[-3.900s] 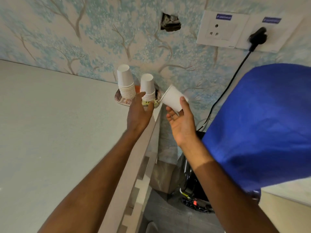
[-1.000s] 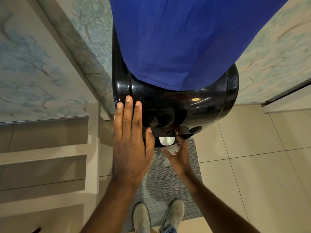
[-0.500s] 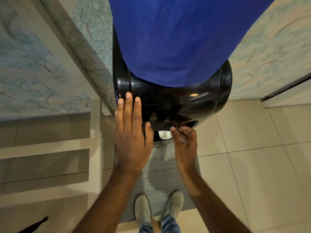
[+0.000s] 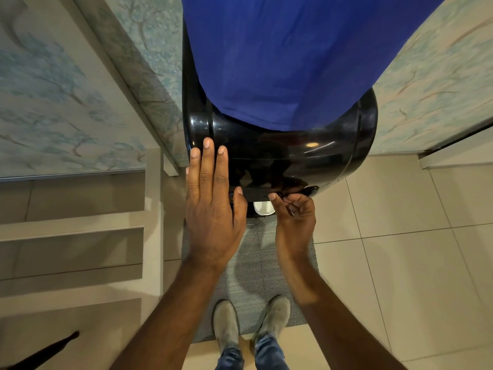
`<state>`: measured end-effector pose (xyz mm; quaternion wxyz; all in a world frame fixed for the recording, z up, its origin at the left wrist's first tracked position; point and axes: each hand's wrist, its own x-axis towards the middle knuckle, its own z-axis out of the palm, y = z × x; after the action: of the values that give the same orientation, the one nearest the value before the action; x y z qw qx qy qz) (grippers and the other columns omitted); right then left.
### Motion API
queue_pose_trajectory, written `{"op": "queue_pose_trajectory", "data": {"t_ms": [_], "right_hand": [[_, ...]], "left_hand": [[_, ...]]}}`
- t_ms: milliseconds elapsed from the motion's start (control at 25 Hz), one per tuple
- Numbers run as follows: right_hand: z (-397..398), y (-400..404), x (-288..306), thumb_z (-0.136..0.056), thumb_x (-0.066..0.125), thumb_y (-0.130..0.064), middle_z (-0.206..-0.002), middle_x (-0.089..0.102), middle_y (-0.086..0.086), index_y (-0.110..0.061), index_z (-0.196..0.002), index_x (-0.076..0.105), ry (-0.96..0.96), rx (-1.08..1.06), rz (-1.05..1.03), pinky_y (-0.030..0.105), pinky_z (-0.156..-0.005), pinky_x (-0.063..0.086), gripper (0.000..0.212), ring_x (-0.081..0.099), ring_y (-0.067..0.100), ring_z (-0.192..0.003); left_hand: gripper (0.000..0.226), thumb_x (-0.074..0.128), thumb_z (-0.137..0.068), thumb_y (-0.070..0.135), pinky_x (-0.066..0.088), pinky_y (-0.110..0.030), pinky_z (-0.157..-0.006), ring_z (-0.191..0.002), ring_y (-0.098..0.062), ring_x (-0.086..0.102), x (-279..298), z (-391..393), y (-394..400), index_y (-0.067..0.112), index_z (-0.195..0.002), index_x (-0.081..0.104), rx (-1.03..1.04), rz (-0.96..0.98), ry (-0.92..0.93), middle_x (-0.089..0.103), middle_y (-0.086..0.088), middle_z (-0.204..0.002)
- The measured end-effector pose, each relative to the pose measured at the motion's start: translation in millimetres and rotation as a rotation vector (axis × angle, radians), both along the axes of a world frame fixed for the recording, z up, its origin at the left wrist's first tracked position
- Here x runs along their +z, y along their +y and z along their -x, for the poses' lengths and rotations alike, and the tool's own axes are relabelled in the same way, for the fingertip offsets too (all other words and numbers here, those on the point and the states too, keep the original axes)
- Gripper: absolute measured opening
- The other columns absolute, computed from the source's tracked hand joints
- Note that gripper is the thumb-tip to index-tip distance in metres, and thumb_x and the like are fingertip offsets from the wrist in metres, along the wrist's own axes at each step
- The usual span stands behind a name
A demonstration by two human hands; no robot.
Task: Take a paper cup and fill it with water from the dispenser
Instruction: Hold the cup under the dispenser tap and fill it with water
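A black water dispenser (image 4: 320, 156) stands below me, its bottle under a blue cover (image 4: 280, 62). A white paper cup (image 4: 262, 208) sits in the recess beneath the black tap (image 4: 309, 188); only part of its rim shows between my hands. My left hand (image 4: 210, 209) lies flat and open against the dispenser's front left, fingers together and pointing up. My right hand (image 4: 296, 220) is curled, its fingertips pinching the tap just above the cup. Whether water flows is hidden.
A grey woven mat (image 4: 256, 276) lies on the beige tiled floor in front of the dispenser, with my shoes (image 4: 226, 324) on it. Stepped beige shelves (image 4: 72, 236) and a wallpapered panel (image 4: 53, 89) stand close on the left. Open tiles (image 4: 400, 249) extend right.
My right hand let go of the cup, which stays under the tap, and rose to grip the tap. The left hand kept resting on the dispenser.
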<state>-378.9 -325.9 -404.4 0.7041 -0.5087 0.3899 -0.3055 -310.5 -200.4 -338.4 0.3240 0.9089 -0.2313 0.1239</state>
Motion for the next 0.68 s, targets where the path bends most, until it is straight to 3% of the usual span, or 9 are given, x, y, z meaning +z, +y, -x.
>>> {"op": "queue_pose_trajectory", "data": {"t_ms": [280, 680], "right_hand": [[-9.0, 1.7, -1.3, -0.081, 0.082, 0.005, -0.089, 0.064, 0.012, -0.016, -0.092, 0.059, -0.017, -0.082, -0.059, 0.020, -0.079, 0.056, 0.033, 0.064, 0.017, -0.084], [-10.7, 2.6, -1.9, -0.081, 0.082, 0.004, -0.086, 0.066, 0.005, -0.018, -0.091, 0.059, -0.004, -0.097, -0.052, 0.018, -0.079, 0.055, 0.034, 0.065, 0.013, -0.080]], "left_hand": [[0.070, 0.055, -0.099, 0.012, 0.022, -0.054, -0.129, -0.161, -0.023, 0.000, 0.5, -1.0, -0.9, 0.006, -0.161, 0.024, 0.001, 0.021, -0.004, 0.018, -0.015, -0.171], [0.070, 0.052, -0.100, 0.012, 0.019, -0.053, -0.131, -0.161, -0.023, -0.002, 1.5, -0.6, -0.3, 0.006, -0.162, 0.021, -0.012, 0.013, 0.003, 0.016, -0.015, -0.172]]}}
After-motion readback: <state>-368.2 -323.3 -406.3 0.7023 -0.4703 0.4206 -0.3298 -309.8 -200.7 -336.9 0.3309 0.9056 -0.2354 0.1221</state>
